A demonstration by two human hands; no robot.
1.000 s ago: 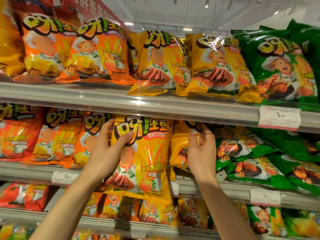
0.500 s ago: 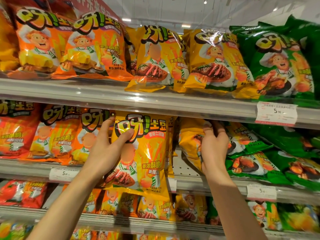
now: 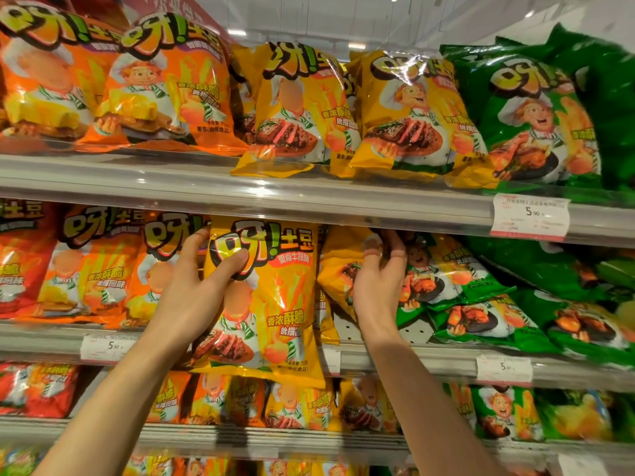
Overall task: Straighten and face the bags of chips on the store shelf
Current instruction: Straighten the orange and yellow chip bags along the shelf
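A yellow chip bag [image 3: 275,297] stands upright at the front of the middle shelf [image 3: 429,359], its bottom hanging over the shelf edge. My left hand [image 3: 192,290] grips its upper left corner, thumb on the front. To its right a second yellow bag [image 3: 338,266] leans tilted further back on the shelf. My right hand [image 3: 378,283] is closed on the top right of that tilted bag, fingers curled up under the upper shelf. Green bags [image 3: 481,304] lie slumped right beside that hand.
Orange bags [image 3: 99,266] stand to the left on the middle shelf. The top shelf [image 3: 275,197] carries orange, yellow and green bags behind a clear lip. Price tags [image 3: 531,218] hang on the shelf rails. A lower shelf [image 3: 240,438] holds more bags.
My right hand has risen and closed on the tilted yellow bag, lifting it more upright. My left hand stays on the front yellow bag. The view has moved closer to the shelf.
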